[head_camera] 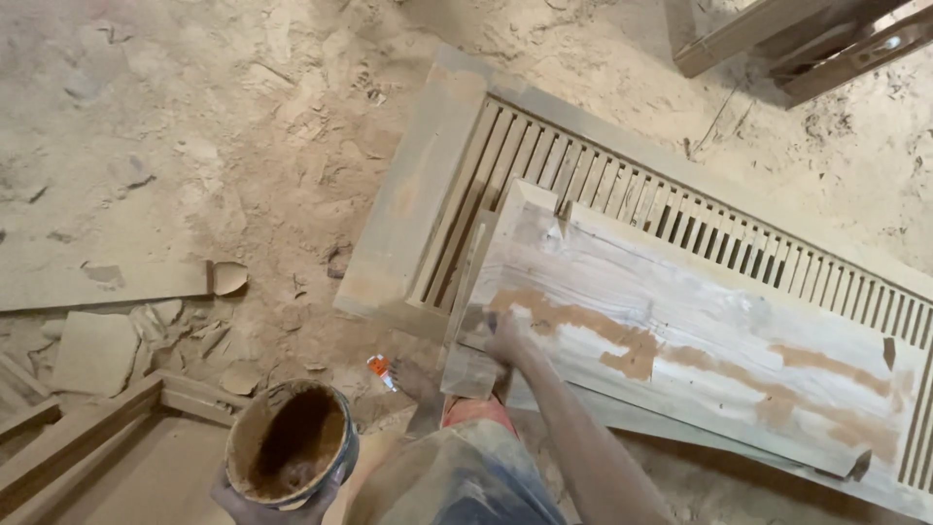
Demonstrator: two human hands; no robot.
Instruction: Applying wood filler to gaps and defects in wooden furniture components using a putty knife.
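Wood filler (622, 342), right hand (507, 340) spreading

The left hand (255, 498) grips a round tub (292, 444) of brown filler at the near edge. To its right, the right hand (503, 338) presses on a pale wooden panel (700, 331) streaked with brown patches, lying across a slatted frame (583, 175) on the sawdust-covered floor (194, 126).

Perhaps a small orange-white packet (380, 368) lies on the sandy floor (194, 146)
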